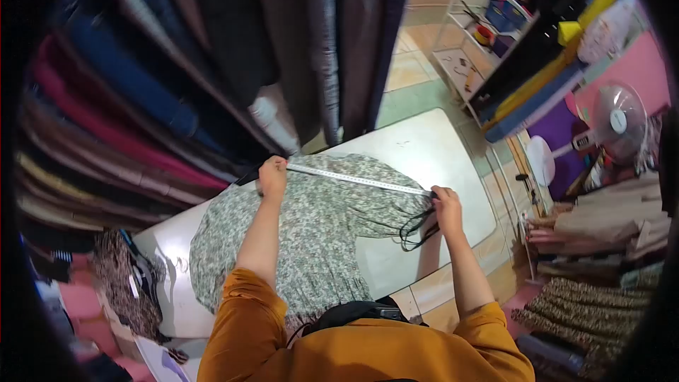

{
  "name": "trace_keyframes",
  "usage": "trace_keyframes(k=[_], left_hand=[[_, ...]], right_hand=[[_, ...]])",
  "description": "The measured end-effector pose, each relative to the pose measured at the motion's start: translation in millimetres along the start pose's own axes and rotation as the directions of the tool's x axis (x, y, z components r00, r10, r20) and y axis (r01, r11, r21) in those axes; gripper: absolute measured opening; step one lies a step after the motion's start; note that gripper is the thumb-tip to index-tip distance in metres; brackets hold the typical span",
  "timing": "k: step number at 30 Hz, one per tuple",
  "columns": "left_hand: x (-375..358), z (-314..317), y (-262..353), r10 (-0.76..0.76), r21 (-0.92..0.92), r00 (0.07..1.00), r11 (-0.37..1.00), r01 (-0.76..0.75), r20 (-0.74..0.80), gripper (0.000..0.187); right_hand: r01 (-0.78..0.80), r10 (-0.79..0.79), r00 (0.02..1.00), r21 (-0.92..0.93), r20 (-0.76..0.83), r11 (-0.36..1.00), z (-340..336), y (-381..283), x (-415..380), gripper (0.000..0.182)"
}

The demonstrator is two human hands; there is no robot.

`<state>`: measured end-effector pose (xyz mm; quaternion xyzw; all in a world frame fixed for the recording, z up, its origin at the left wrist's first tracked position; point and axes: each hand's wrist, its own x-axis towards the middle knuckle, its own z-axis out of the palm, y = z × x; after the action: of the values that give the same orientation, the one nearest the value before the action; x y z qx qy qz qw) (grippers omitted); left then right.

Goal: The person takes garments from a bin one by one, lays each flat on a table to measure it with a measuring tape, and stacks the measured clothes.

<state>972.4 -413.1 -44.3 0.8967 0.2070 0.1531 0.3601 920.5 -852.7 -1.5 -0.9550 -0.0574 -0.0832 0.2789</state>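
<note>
A white measuring tape (353, 180) is stretched between my two hands, across the upper part of a green floral garment (304, 240). My left hand (273, 175) pinches one end of the tape at the garment's far edge. At the other end, my right hand (444, 206) is closed on the tape, close to the garment's gathered tip. Thin black cords (414, 233) hang in loops beside my right hand. The garment lies spread on a white table (424, 134), and its near edge reaches my body.
Trousers and other clothes (177, 99) hang in a dense row along the table's far left side. A dark patterned cloth (127, 283) lies at the left end. To the right stand a fan (617, 122), folded clothes (601, 219) and a white shelf rack (460, 28).
</note>
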Motion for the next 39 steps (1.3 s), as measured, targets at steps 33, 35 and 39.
trace_keyframes(k=[33,35,39], left_hand=[[-313,-280,-242,-0.633,-0.092,0.57,0.707,0.701,-0.524,0.012],[-311,-280,-244,-0.626,-0.112,0.575,0.722,0.683,-0.528,0.012],[-312,-289,-242,-0.548,-0.242,0.609,0.824,0.513,-0.573,0.009]], right_hand=[[0.705,-0.749,0.57,0.267,0.338,0.657,284,-357,59,0.033],[0.693,-0.736,0.576,0.267,0.356,0.67,278,-357,58,0.033],[0.582,-0.748,0.616,0.497,0.247,0.644,228,-351,58,0.033]])
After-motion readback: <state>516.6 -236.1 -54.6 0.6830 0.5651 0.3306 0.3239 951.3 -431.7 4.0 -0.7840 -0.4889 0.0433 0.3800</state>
